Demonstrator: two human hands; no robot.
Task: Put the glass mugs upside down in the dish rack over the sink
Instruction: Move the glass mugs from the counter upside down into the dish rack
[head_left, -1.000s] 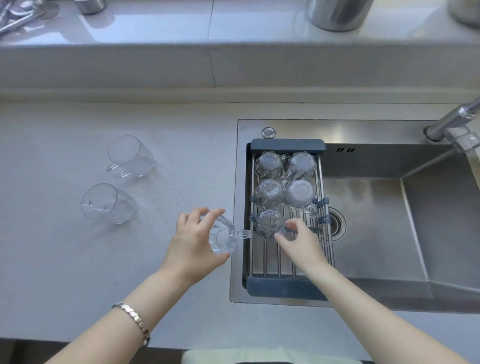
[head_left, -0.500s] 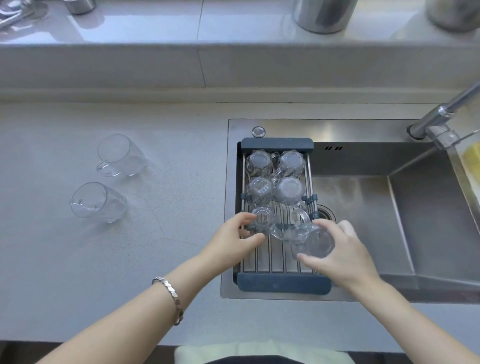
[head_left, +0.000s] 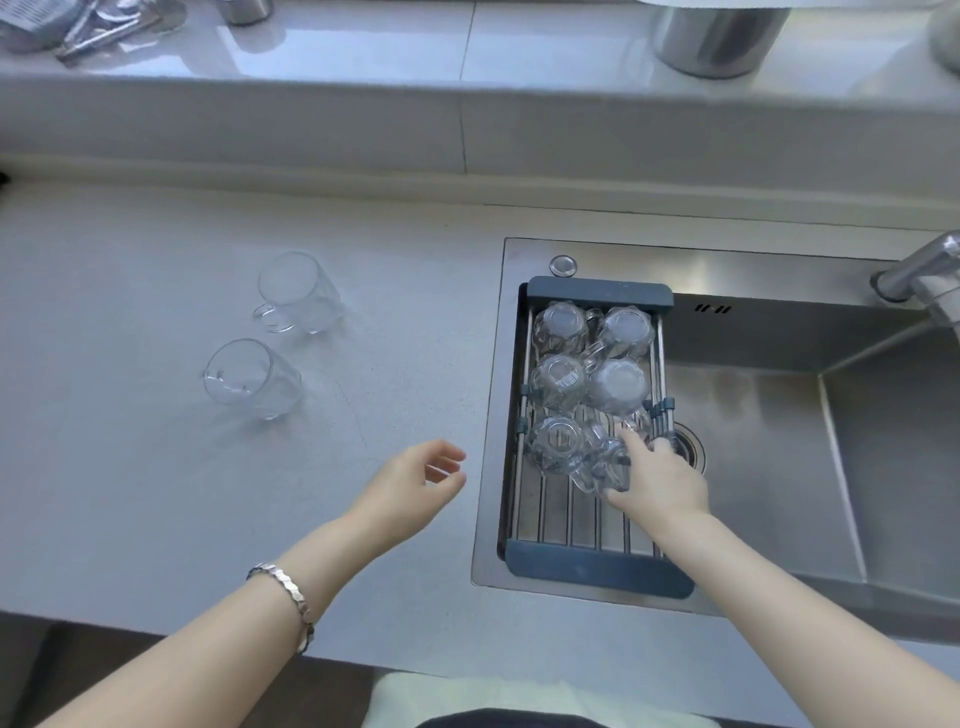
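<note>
While the left hand (head_left: 415, 486) hangs spread, the right hand (head_left: 660, 480) seemingly clasps a glass mug (head_left: 600, 462) at the dish rack's (head_left: 597, 569) five o'clock.

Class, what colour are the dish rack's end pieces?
Dark slate blue-grey end pieces, clearest in the head view.

Clear glass mugs (head_left: 558, 382) sit in a slate-blue, steel-barred dish rack (head_left: 597, 569) over a silver sink (head_left: 769, 457); pale grey speckled table (head_left: 156, 493).
</note>
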